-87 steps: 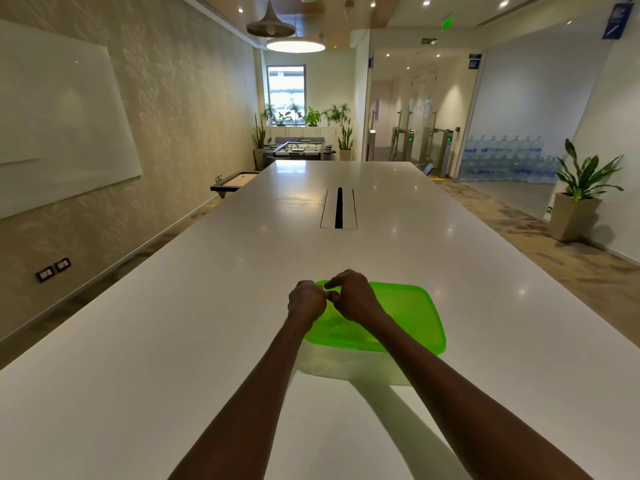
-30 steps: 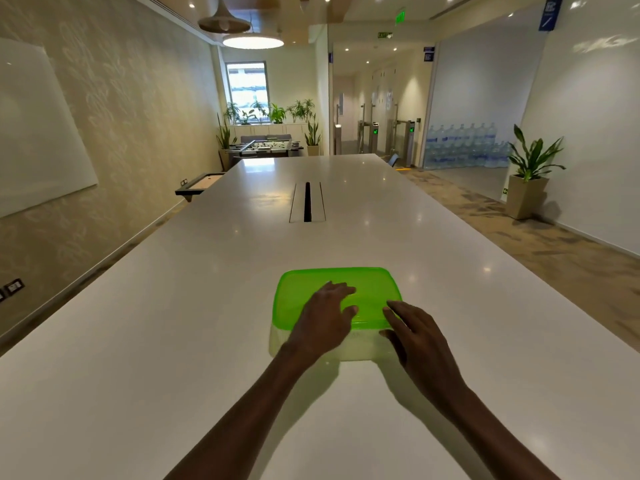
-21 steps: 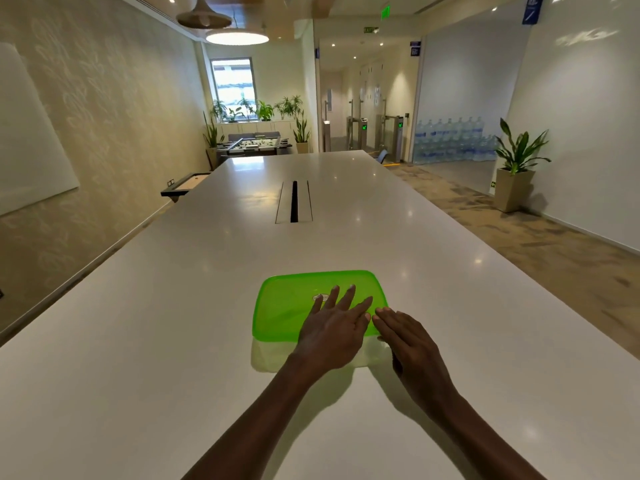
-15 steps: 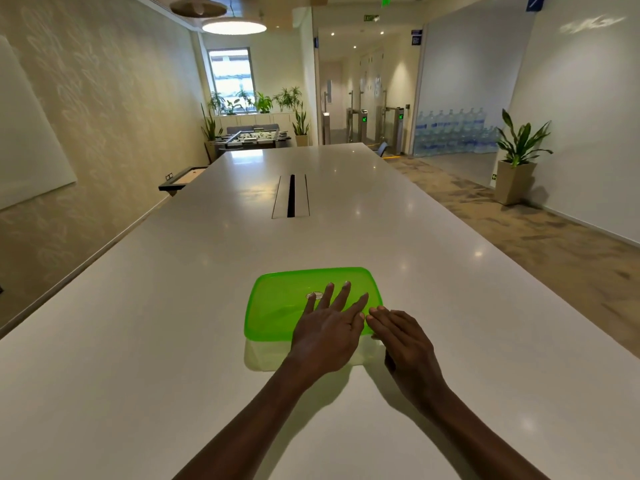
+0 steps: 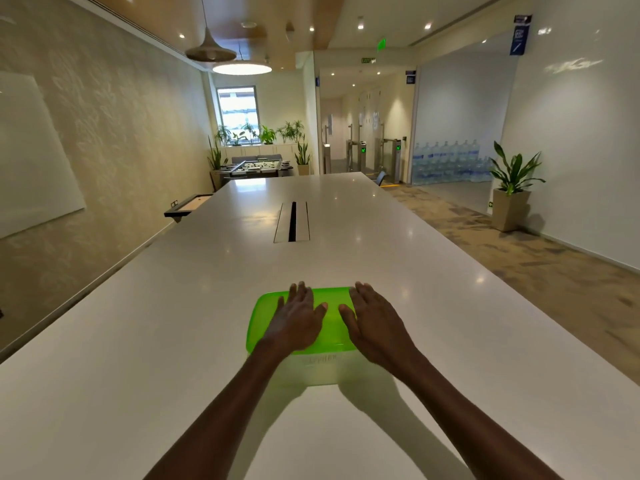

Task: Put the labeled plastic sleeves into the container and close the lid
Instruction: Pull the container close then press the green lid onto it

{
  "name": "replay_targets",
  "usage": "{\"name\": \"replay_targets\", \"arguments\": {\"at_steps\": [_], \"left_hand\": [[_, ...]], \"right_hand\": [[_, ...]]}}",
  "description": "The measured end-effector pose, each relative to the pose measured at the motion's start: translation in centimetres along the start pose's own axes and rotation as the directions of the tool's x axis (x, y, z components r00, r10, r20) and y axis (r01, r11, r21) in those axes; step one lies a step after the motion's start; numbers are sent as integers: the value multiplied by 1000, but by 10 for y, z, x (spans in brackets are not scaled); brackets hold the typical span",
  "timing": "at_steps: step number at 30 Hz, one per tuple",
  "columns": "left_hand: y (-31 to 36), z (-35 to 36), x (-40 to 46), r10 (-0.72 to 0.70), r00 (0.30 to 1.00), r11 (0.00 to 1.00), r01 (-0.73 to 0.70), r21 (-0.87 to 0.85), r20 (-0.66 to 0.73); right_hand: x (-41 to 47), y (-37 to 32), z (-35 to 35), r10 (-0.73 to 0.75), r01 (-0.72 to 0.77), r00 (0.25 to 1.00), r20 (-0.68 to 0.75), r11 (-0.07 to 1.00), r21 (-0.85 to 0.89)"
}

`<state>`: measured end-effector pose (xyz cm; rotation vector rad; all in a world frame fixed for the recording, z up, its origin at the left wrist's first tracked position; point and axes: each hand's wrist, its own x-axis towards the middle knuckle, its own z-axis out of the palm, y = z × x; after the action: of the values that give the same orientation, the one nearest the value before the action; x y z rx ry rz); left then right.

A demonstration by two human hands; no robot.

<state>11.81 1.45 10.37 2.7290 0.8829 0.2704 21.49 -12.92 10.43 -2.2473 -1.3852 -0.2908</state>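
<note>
A clear plastic container stands on the long white table in front of me, covered by a bright green lid. My left hand lies flat on the lid's left half, fingers straight and pointing away. My right hand lies flat on the lid's right side, fingers straight, thumb toward the middle. Both palms press down on the lid. No plastic sleeves show; the container's inside is hidden by the lid and my hands.
A cable slot is set into the table further away. A whiteboard hangs on the left wall. A potted plant stands on the floor at the right, with stacked water bottles behind glass.
Both hands have slid further onto the lid; the right hand moved from the container's near right corner up onto the lid's right side. The view tilted slightly.
</note>
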Motion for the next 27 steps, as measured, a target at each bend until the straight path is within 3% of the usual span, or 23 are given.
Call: {"name": "replay_targets", "arguments": {"at_steps": [4, 8, 16, 27], "left_hand": [[-32, -10, 13, -71, 997, 994, 68, 86, 36], [-48, -10, 17, -101, 991, 992, 93, 89, 83], [-53, -2, 17, -91, 994, 990, 83, 118, 64], [-52, -6, 17, -81, 992, 995, 76, 59, 93]], "right_hand": [[43, -7, 9, 105, -114, 949, 297, 993, 14], [57, -7, 28, 154, -140, 897, 414, 988, -66], [63, -3, 42, 152, -95, 893, 424, 984, -153], [65, -2, 42, 157, -103, 890, 427, 984, -148]]}}
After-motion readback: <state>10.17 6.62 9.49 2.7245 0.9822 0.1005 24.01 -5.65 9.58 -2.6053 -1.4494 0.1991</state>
